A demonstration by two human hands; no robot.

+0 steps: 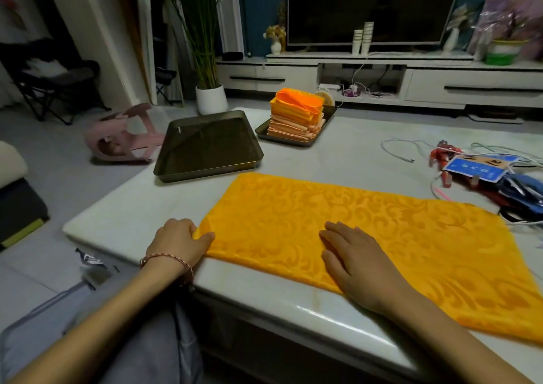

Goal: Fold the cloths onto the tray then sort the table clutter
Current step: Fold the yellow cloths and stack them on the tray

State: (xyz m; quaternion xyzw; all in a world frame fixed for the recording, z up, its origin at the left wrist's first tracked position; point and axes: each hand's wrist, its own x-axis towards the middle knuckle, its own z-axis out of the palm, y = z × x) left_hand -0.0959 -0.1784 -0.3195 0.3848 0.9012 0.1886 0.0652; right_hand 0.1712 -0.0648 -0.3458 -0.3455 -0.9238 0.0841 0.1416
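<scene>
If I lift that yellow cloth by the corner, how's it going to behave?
Probably floppy: the yellow cloth lies limp and flat on the table, so it should sag from the corner the left hand pinches. Its sheen and the glossy table surface suggest it may slide easily; the right hand pressing flat should help hold it.

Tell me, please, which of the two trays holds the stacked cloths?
The far tray, right of the near tray: the cloth stack sits in it, while the near one is bare.
</scene>
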